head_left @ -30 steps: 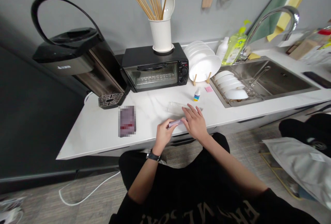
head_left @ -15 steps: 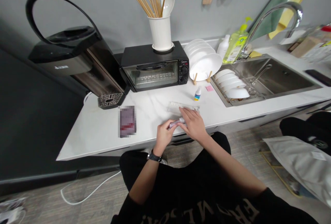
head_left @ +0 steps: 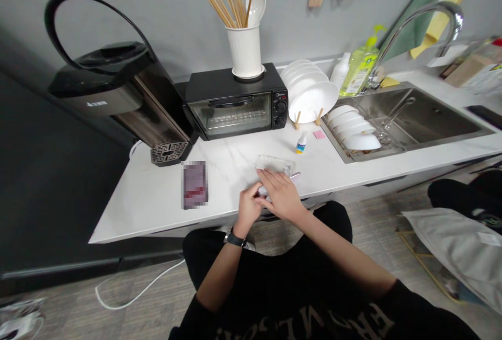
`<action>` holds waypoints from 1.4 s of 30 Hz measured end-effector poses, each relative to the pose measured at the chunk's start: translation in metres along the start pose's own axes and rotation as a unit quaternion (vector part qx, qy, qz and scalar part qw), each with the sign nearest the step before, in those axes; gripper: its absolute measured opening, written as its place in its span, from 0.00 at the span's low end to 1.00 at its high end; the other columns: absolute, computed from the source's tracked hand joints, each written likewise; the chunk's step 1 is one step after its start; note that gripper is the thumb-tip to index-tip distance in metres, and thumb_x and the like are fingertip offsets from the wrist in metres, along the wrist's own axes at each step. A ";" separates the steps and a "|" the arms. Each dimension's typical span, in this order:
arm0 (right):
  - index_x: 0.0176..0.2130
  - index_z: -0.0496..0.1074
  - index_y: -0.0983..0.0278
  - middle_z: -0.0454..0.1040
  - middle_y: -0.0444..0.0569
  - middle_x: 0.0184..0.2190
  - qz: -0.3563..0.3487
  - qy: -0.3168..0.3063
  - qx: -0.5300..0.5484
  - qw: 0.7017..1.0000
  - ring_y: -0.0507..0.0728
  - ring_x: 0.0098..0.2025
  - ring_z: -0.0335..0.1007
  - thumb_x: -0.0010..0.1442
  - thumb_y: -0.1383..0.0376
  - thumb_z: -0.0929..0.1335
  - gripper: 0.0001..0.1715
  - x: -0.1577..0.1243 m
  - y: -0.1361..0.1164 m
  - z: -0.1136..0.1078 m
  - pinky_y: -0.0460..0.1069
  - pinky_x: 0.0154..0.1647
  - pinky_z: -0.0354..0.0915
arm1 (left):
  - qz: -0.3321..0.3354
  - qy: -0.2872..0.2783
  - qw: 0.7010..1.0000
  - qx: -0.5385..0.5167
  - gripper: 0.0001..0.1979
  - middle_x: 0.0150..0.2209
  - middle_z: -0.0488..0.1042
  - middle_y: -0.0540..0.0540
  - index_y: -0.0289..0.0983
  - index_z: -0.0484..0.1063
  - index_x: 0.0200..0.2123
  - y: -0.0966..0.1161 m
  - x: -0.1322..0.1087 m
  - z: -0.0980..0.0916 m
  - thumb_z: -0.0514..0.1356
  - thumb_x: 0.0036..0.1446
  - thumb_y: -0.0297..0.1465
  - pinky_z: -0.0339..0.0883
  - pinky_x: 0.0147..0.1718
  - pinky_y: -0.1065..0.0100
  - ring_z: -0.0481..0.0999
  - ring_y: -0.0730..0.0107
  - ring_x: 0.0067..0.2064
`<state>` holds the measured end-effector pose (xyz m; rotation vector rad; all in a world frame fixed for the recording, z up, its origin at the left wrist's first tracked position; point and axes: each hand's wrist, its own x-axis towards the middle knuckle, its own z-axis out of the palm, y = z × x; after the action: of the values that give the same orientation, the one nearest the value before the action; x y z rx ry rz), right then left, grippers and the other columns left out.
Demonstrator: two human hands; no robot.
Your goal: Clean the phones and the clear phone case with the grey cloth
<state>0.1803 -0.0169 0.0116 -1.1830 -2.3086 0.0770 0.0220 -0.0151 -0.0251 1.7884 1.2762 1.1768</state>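
Close together at the counter's front edge, my two hands work on one thing. My left hand [head_left: 250, 207] is closed, its fingers and thumb around the near end of a slim pale-purple object [head_left: 295, 176], whose far end shows past my right hand. Over its middle lies my right hand [head_left: 280, 193], fingers long and together, thumb underneath. Something whitish [head_left: 262, 191] shows between the hands; its kind is unclear. Just behind them a clear plastic case [head_left: 270, 160] lies on the counter, partly covered by my right fingers. A small white bottle [head_left: 301, 143] with a blue-yellow label stands farther back.
A blurred-out dark flat item [head_left: 195, 185] lies left on the white counter [head_left: 152, 204]. Behind stand a drink dispenser [head_left: 117, 83], a toaster oven [head_left: 235, 104] and racked plates [head_left: 311, 97]. Bowls [head_left: 355, 128] sit in the sink [head_left: 427, 115] at right. A pink slip [head_left: 319, 134] lies near it.
My right hand has slid left, closer to my left hand, uncovering the far end of the slim object and more of the case's right side. The view has shifted slightly.
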 end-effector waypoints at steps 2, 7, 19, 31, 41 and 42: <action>0.70 0.59 0.73 0.69 0.64 0.65 0.036 0.012 -0.020 0.999 0.69 0.66 0.64 0.73 0.49 0.62 0.40 -0.009 0.024 -0.009 0.62 0.65 0.59 | -0.025 -0.010 1.000 -0.006 0.08 0.27 0.75 0.52 0.36 0.79 0.36 0.005 0.001 0.001 0.62 0.61 0.33 0.64 0.30 0.73 0.69 0.73 0.28; 0.70 0.60 0.71 0.69 0.62 0.66 0.071 0.031 -0.045 0.996 0.69 0.71 0.56 0.73 0.50 0.62 0.37 -0.017 0.038 -0.017 0.66 0.71 0.52 | -0.038 -0.019 0.999 -0.018 0.10 0.31 0.79 0.51 0.37 0.80 0.39 0.006 0.000 0.003 0.64 0.62 0.37 0.66 0.34 0.73 0.73 0.71 0.32; 0.74 0.49 0.72 0.63 0.65 0.69 0.013 0.002 -0.012 1.000 0.69 0.72 0.56 0.72 0.48 0.62 0.45 -0.007 0.013 -0.005 0.64 0.69 0.57 | -0.020 -0.012 1.000 -0.002 0.05 0.26 0.73 0.53 0.37 0.77 0.34 -0.004 -0.002 0.002 0.61 0.59 0.30 0.62 0.30 0.72 0.68 0.73 0.28; 0.74 0.51 0.74 0.59 0.65 0.72 -0.005 0.002 0.007 1.000 0.68 0.74 0.50 0.69 0.45 0.64 0.50 -0.002 -0.018 0.009 0.64 0.73 0.53 | -0.007 0.013 1.000 0.014 0.06 0.22 0.72 0.50 0.36 0.76 0.29 -0.012 -0.002 0.002 0.60 0.55 0.30 0.62 0.25 0.69 0.65 0.70 0.24; 0.75 0.48 0.71 0.57 0.62 0.73 0.034 0.039 -0.046 0.998 0.68 0.74 0.51 0.72 0.49 0.63 0.46 -0.017 0.036 -0.009 0.65 0.72 0.54 | -0.042 -0.017 0.999 -0.008 0.08 0.30 0.78 0.51 0.38 0.79 0.38 0.003 -0.001 0.003 0.62 0.62 0.35 0.66 0.32 0.72 0.73 0.71 0.30; 0.75 0.48 0.71 0.57 0.62 0.73 0.043 0.040 -0.049 0.997 0.68 0.75 0.51 0.72 0.49 0.63 0.45 -0.018 0.037 -0.009 0.66 0.72 0.53 | -0.044 -0.018 0.999 -0.011 0.09 0.30 0.78 0.51 0.38 0.80 0.39 0.003 -0.001 0.003 0.63 0.62 0.36 0.66 0.32 0.72 0.73 0.71 0.31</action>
<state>0.2204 -0.0103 0.0010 -1.3107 -2.2129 -0.0513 0.0259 -0.0174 -0.0238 1.7122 1.3030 1.1004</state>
